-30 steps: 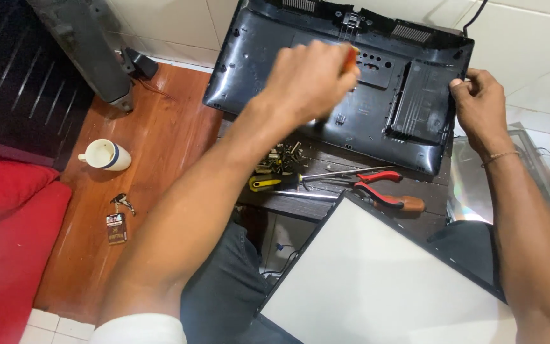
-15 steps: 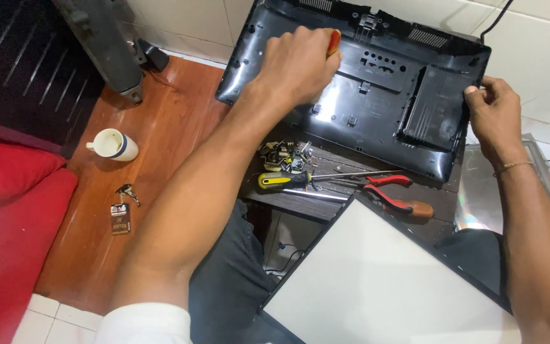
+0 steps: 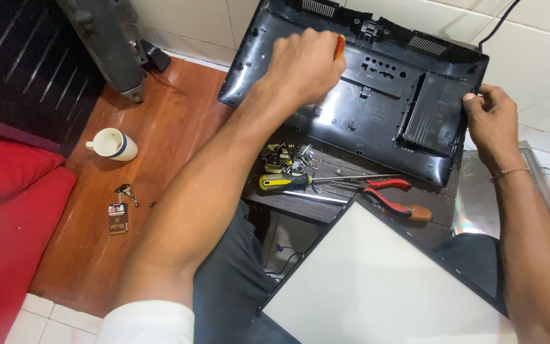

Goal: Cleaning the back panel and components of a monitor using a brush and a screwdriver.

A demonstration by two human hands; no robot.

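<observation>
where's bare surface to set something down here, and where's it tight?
Free: wooden floor between the mug and the black back cover, and below the keys towards the tiles. The white panel is bare too. Crowded: dark stool top under the cover, with loose parts, screwdriver and pliers.

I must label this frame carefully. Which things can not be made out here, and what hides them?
All in the head view:
- Tool in the left hand: only an orange handle end shows; the fist hides the tip.
- Black back cover: top cut by the frame edge.
- White panel: bottom cut off.
- Loose parts: too small to identify.
- Right hand: fingertips hidden behind the cover's edge.
</observation>
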